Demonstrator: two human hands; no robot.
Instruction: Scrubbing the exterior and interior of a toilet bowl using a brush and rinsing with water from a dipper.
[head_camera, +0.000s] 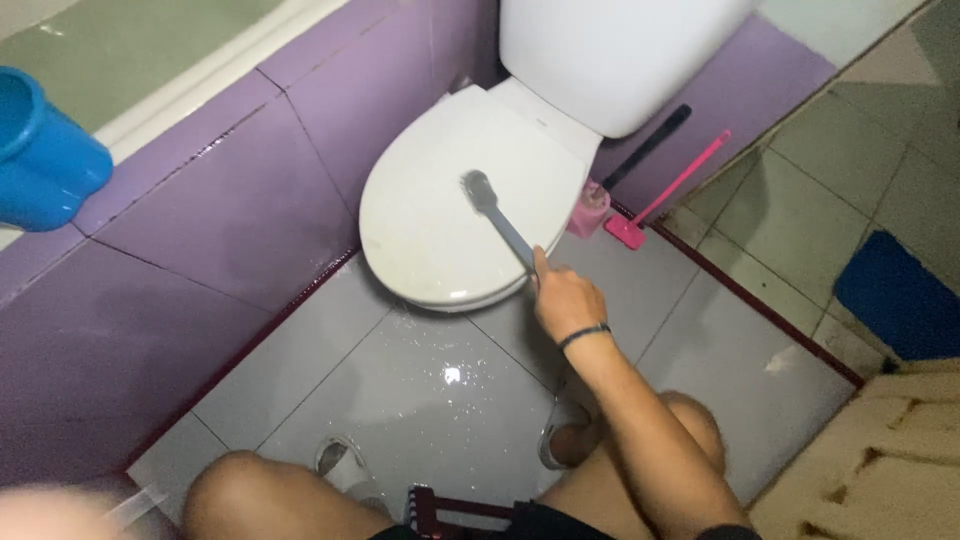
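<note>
A blue bucket (45, 155) is sitting at far left on the ledge. The left hand is lying out of view. On the closed white toilet lid (440, 215), the grey brush (492, 212) is resting its head, while the right hand (566, 298) is gripping its handle. A pink brush holder (588, 208) is standing beside the toilet.

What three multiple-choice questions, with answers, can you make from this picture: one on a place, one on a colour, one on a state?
1. Where is the brush head?
A. on the closed toilet lid
B. on the floor
C. in the bucket

2. What colour is the bucket?
A. pink
B. blue
C. white

3. How is the right hand?
A. open, empty
B. resting on a knee
C. closed around the brush handle

Answers: 1 A, the head lies on the lid; 2 B, it is blue; 3 C, fingers wrap the handle.
</note>
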